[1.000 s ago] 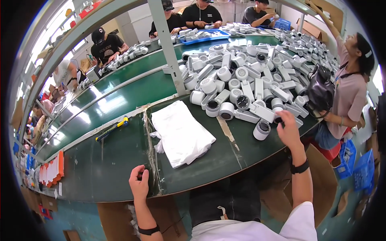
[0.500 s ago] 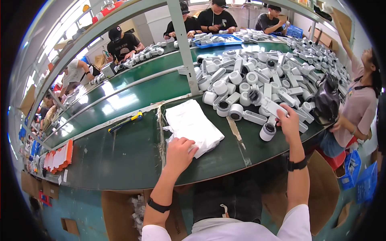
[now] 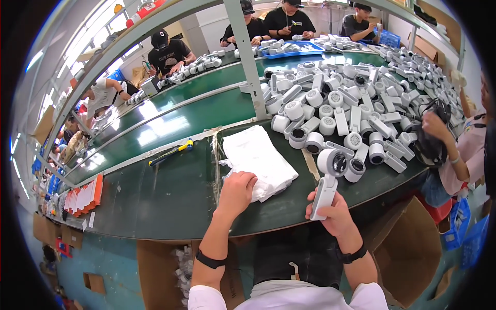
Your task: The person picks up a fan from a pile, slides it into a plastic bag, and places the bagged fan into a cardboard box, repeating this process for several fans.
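My right hand (image 3: 337,214) is closed around the handle of a white handheld fan (image 3: 326,188). The fan stands tilted upward above the near table edge, its round head with a dark front on top. On the table lies a stack of thin white plastic bags (image 3: 261,160). My left hand (image 3: 237,194) rests at the near left edge of this stack, fingers curled and pinching at the plastic; its fingertips are partly hidden. A large heap of similar fans (image 3: 341,111) lies just beyond my right hand.
A yellow and dark tool (image 3: 171,152) lies left of the bags. Orange-edged flat cards (image 3: 85,196) stand at the far left. A metal post (image 3: 248,67) rises beyond the bags. A cardboard box (image 3: 408,248) is below right. Several people work across the belt; another stands at right near a black bag (image 3: 433,137).
My right hand has drawn the fan from the heap toward me and turned it head up. My left hand stays at the bags. The person at right has lowered an arm to the black bag.
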`<state>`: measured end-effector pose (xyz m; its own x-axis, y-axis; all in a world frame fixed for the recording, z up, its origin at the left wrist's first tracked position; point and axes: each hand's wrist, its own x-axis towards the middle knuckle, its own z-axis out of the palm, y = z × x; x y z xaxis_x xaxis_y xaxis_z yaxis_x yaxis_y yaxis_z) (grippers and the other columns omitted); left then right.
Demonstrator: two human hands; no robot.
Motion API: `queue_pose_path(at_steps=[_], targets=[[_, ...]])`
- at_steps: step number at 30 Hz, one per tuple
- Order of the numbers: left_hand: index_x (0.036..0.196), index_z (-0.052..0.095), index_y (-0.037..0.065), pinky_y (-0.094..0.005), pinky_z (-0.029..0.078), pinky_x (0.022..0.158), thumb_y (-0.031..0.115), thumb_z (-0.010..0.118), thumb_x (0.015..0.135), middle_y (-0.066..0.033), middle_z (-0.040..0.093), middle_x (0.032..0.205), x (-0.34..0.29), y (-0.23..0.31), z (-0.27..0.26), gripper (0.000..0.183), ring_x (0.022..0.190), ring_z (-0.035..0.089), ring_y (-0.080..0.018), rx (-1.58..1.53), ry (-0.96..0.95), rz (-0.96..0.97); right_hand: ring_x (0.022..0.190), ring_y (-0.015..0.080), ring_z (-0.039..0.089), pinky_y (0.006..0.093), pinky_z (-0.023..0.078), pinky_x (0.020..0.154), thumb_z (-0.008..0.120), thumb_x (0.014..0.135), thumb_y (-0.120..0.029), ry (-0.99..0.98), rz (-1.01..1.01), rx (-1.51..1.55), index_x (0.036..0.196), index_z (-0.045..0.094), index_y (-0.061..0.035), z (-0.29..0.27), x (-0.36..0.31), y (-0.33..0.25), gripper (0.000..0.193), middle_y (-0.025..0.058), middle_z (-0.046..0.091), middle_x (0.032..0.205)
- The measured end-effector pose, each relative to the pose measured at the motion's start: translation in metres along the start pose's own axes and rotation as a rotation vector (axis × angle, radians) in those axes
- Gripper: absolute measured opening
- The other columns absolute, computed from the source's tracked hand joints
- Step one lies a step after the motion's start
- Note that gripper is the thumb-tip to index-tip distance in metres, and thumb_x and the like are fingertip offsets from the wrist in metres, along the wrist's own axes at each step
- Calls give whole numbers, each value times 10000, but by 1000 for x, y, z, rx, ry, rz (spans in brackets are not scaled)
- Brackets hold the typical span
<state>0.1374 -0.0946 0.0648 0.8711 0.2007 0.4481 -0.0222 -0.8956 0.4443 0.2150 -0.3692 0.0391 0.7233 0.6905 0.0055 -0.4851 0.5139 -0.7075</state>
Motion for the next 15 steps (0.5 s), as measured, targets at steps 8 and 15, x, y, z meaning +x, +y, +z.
queue_pose_path(at_steps=[8, 15], targets=[[937, 679, 21, -390, 488, 771, 181, 703, 836, -121, 661, 863, -1, 11, -13, 191, 861, 611, -313, -25, -57, -27, 511, 198, 575, 295, 462, 478, 612, 877, -120, -1, 208, -213, 1100, 560, -18, 8, -7, 11, 251, 105, 626, 749], [897, 703, 35, -387, 493, 745, 160, 708, 828, -112, 657, 840, -1, -5, -9, 143, 814, 609, -302, 48, -80, 65, 609, 91, 568, 244, 475, 541, 646, 913, -198, -196, 332, -585, 1340, 496, -54, 13, -12, 9, 475, 47, 633, 838]])
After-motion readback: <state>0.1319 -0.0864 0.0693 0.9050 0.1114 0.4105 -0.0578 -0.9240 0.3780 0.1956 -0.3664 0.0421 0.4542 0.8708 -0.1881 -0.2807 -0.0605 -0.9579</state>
